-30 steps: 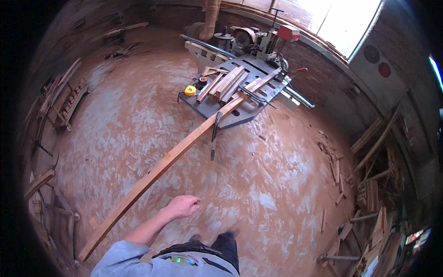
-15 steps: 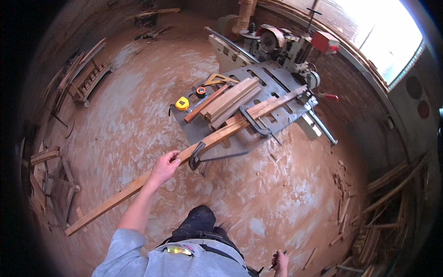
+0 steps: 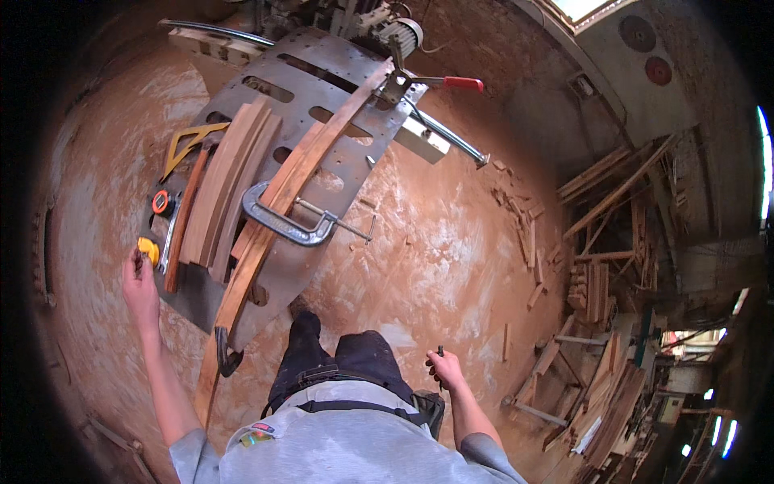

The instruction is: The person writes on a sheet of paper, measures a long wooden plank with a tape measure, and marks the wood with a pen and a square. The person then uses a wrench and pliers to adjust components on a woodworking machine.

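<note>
My left hand has reached the near left corner of the metal machine table, its fingers closed on a yellow tape measure. Out to the right, over the floor, my right hand is closed around a thin dark pen-like stick. Beside the tape measure lie a wrench, a round orange-and-black tape measure and a yellow set square. A reddish wooden strip rests next to a stack of planed boards. A long wooden beam extends past the table's near edge, held by a G-clamp.
A second clamp grips the beam at the near edge. A red-handled lever and a motor stand at the table's far end. Wood offcuts and a timber rack lie to the right.
My left hand has left the long beam and gone to the yellow tape measure. I have come closer to the table, and the view has turned right. The right hand still holds the stick.
</note>
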Demonstrator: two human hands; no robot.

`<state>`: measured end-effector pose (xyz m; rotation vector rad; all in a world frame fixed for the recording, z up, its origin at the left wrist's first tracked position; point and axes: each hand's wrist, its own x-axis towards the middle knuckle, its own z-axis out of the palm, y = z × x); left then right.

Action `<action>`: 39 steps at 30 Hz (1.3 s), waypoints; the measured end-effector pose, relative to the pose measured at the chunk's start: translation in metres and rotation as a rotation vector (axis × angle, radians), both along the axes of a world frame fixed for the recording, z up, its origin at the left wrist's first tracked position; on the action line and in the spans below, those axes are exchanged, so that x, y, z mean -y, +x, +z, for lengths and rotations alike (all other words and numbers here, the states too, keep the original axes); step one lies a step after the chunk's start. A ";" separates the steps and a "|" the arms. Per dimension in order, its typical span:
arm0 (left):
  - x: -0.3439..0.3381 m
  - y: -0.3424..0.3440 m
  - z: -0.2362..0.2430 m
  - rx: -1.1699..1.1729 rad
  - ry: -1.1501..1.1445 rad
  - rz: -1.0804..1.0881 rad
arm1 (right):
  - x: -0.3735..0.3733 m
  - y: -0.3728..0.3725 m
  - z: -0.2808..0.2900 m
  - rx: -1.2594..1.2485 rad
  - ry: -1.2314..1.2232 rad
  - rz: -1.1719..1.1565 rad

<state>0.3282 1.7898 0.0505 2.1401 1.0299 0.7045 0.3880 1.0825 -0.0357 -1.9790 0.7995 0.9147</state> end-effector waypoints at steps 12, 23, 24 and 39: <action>0.191 0.192 0.098 0.023 0.199 -0.431 | 0.080 0.049 -0.031 -0.178 0.037 -0.275; 0.375 0.365 0.130 -0.034 0.281 -0.595 | 0.243 0.213 -0.105 -0.159 0.217 -0.483; 0.388 0.375 0.132 -0.043 0.282 -0.622 | 0.261 0.227 -0.108 -0.143 0.226 -0.469; 0.454 0.466 0.138 0.019 0.302 -0.634 | 0.317 0.313 -0.109 -0.112 0.211 -0.571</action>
